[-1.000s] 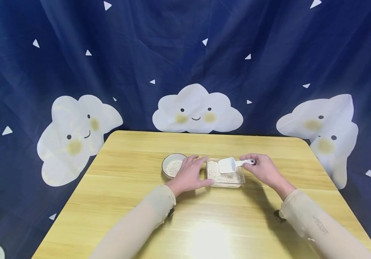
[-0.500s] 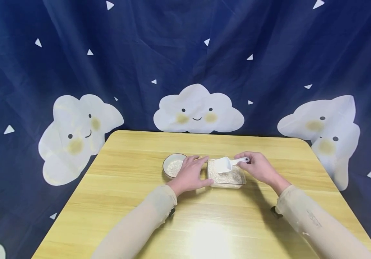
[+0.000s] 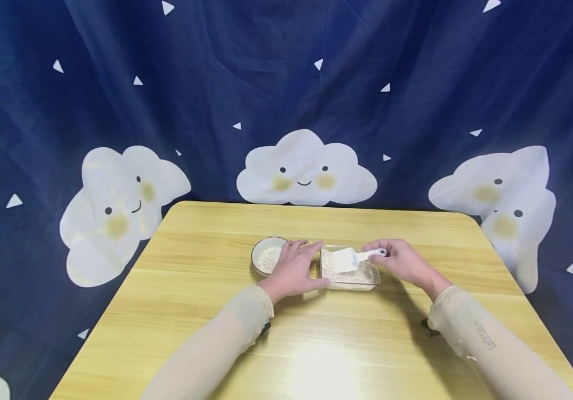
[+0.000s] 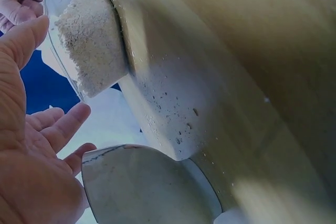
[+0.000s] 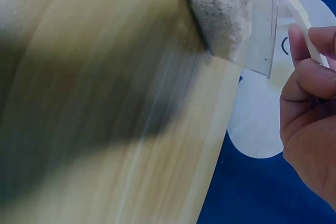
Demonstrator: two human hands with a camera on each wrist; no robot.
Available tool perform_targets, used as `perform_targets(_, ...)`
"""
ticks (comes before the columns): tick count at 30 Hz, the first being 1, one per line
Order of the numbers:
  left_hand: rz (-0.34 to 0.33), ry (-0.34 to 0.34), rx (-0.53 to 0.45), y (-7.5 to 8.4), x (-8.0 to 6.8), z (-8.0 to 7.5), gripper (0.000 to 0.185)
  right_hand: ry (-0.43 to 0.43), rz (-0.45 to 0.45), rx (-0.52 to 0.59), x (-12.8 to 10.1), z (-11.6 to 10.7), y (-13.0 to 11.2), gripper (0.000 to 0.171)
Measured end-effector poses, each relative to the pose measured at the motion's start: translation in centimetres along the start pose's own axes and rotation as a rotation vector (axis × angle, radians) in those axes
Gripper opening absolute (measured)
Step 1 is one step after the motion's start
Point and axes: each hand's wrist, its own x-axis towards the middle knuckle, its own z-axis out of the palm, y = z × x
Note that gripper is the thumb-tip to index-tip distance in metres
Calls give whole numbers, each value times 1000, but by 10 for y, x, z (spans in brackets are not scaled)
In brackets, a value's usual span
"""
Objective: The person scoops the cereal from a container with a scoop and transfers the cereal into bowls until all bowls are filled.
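Navy cloud-print curtain (image 3: 206, 66) behind wooden bench (image 3: 206, 236). Left grip (image 3: 295, 272): spread, thumb and forefinger at the left corners of the box (image 3: 350, 286); little finger near the bowl (image 3: 271, 244). Right grip (image 3: 405, 262): thumb and fingers pinching the handle of the scoop (image 3: 346, 261). Box: clear, on the bench. Bowl: pale, dark-rimmed, left of box, partly behind left grip. Scoop: white, head over the box; contact with contents cannot be told. Pale flakes (image 3: 365, 274) in box and bowl. Crumbs (image 4: 179, 141) scattered between them.
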Motion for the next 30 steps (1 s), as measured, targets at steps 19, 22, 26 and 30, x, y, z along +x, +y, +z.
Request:
perform_targets(19, -2, 4, 21, 0, 0, 3, 99, -81, 176, 381, -15, 10, 7, 48)
perform_targets(22, 1, 2, 23, 0, 1, 2, 100, -49, 198, 394, -17, 17, 2, 48)
perform_targets(26, 8, 2, 26, -2, 2, 2, 99, -23, 230, 405, -17, 24, 0, 49)
perform_targets(30, 14, -1, 29, -2, 3, 2, 99, -16, 243, 438, -18, 27, 2, 51)
